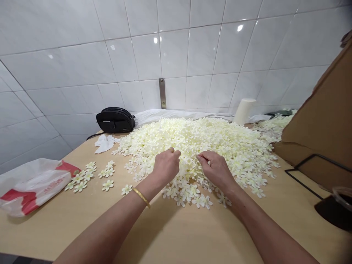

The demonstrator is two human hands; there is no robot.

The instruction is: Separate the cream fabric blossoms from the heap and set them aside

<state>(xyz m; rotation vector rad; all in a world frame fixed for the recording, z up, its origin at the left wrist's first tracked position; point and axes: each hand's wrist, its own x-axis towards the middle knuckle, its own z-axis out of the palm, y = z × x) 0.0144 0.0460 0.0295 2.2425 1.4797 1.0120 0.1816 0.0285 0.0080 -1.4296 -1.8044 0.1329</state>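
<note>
A broad heap of pale cream artificial flower heads (176,134) spreads over the wooden table (176,234). My left hand (167,165) is closed above the near side of the heap, its fingers curled inward. Whatever it may hold is hidden. Facing it from the right, my right hand (216,167) pinches thumb against forefinger. Anything between those fingertips is too small to tell from the pale flowers behind. Below the two hands, several loose flowers (201,201) lie along the heap's near edge. A gold bangle (141,197) circles my left wrist.
At left lie a white and red plastic bag (41,183), loose flowers (107,185) and a crumpled tissue (106,143). A black pouch (115,120) and a white cone (244,111) stand near the tiled wall. Cardboard (319,121) and a black wire frame (305,159) stand at right.
</note>
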